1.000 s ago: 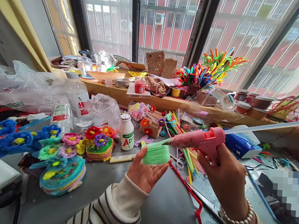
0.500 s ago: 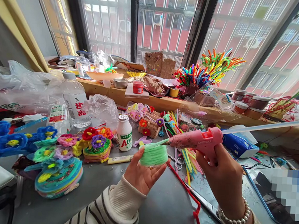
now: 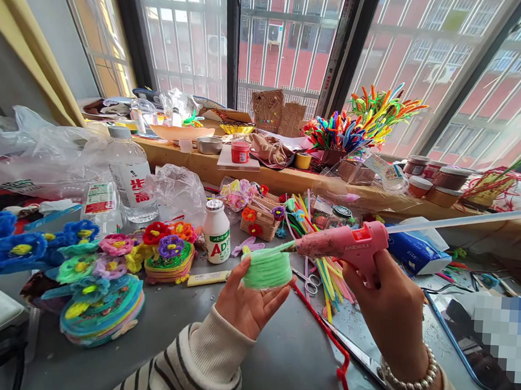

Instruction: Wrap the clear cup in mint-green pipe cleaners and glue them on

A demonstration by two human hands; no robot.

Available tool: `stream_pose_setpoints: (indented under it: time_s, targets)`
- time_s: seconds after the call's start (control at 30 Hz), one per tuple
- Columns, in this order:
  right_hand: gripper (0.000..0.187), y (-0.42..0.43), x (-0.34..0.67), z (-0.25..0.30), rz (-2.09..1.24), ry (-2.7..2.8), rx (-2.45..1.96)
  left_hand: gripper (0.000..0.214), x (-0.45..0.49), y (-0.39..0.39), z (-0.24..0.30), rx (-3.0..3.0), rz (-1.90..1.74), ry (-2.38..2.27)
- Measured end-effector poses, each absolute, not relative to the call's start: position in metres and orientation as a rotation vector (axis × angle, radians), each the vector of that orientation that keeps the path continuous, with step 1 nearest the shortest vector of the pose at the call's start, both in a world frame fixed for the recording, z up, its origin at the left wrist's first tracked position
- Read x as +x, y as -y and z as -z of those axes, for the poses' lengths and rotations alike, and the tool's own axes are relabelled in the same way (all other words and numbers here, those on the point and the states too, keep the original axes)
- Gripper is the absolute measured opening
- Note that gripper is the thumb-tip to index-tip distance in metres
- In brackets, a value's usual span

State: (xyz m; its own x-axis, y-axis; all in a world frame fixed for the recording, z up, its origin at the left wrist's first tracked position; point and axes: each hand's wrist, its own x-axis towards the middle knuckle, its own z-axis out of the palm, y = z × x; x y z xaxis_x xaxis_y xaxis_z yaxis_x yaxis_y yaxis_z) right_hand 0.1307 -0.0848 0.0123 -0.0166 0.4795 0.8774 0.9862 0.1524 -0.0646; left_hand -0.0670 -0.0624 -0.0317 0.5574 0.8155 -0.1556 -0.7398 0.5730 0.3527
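Observation:
My left hand (image 3: pixel 251 309) holds up a small round piece wrapped in mint-green pipe cleaner (image 3: pixel 268 270), thumb on its left side and fingers beneath. A clear rim shows under the wraps. My right hand (image 3: pixel 388 309) is closed round the handle of a pink hot glue gun (image 3: pixel 349 247), from whose back a long translucent glue stick (image 3: pixel 457 222) sticks out. The gun's nozzle is at the top right edge of the green piece, by a loose strand; whether it touches, I cannot tell. Below lies a red pipe cleaner (image 3: pixel 323 326).
Scissors (image 3: pixel 311 283) and a bundle of pipe cleaners (image 3: pixel 332 282) lie behind the gun. A white bottle (image 3: pixel 217 232) and flower-topped coiled pots (image 3: pixel 103 312) stand left. A phone (image 3: pixel 476 343) lies right, near a blue tissue pack (image 3: pixel 420 249).
Almost nothing differs. Both hands, the glue gun and the green piece keep nearly the same positions, with only a very slight shift.

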Motion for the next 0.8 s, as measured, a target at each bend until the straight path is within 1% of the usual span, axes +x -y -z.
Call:
stream_pose_setpoints:
  time_s: [0.27, 0.47, 0.63, 0.8]
  targets:
    - [0.019, 0.083, 0.132, -0.011, 0.779, 1.614, -1.443, 0.065, -0.068, 0.062, 0.033, 0.275, -0.922, -0.302]
    - [0.018, 0.082, 0.133, -0.011, 0.776, 1.617, -1.434, 0.053, -0.068, 0.059, 0.04, 0.272, -0.921, -0.251]
    - [0.015, 0.082, 0.133, -0.012, 0.781, 1.627, -1.421, 0.055, -0.067, 0.06, 0.038, 0.274, -0.916, -0.265]
    - [0.017, 0.083, 0.133, -0.013, 0.791, 1.629, -1.411, 0.042, -0.067, 0.063, 0.03, 0.238, -0.925, -0.293]
